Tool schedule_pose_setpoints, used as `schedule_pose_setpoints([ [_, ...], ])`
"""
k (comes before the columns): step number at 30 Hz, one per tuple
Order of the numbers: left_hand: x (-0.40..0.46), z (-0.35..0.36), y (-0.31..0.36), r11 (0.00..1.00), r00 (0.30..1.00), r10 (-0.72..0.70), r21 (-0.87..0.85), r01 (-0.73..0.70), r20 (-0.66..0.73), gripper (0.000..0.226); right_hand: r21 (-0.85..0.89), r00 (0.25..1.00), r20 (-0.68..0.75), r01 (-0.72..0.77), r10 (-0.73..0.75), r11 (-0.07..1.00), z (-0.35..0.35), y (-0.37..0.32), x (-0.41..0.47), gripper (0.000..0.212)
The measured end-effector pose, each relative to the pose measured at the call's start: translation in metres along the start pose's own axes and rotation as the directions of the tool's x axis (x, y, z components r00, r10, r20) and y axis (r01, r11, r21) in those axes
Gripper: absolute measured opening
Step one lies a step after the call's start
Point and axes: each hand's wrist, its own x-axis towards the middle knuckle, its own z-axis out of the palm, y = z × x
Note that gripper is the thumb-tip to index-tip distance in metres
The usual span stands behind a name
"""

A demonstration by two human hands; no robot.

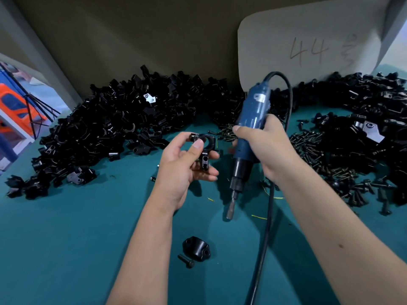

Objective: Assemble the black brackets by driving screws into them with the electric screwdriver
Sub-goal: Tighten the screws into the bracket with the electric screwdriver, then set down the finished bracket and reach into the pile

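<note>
My left hand [185, 166] holds a black bracket [204, 146] with a round clamp ring on top and a short stem with two holes below; the thumb presses on the ring. My right hand [262, 144] grips the blue electric screwdriver [251, 119] upright, bit [230, 211] pointing down just above the green table, to the right of the bracket and apart from it. Near the table's front lie a loose black bracket cap [197, 247] and one black screw [186, 260].
A big heap of black bracket parts [110, 128] runs along the back left, another heap [363, 102] at the back right. Loose screws [319, 155] are piled on the right. The screwdriver's black cable [266, 227] hangs down past my right forearm. A cardboard sheet [308, 40] leans at the back.
</note>
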Motion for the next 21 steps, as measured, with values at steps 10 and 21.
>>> schedule_pose_setpoints([
  [10,0.002,0.001,-0.003,0.999,0.999,0.021,-0.047,-0.019,0.025,0.013,-0.755,0.914,0.198,0.372,-0.354,0.539,0.016,0.016,-0.007,0.027],
  [21,-0.001,0.01,-0.002,1.0,1.0,0.0,-0.028,0.001,0.02,0.016,-0.734,0.836,0.129,0.442,-0.533,0.516,-0.004,0.003,-0.003,0.016],
])
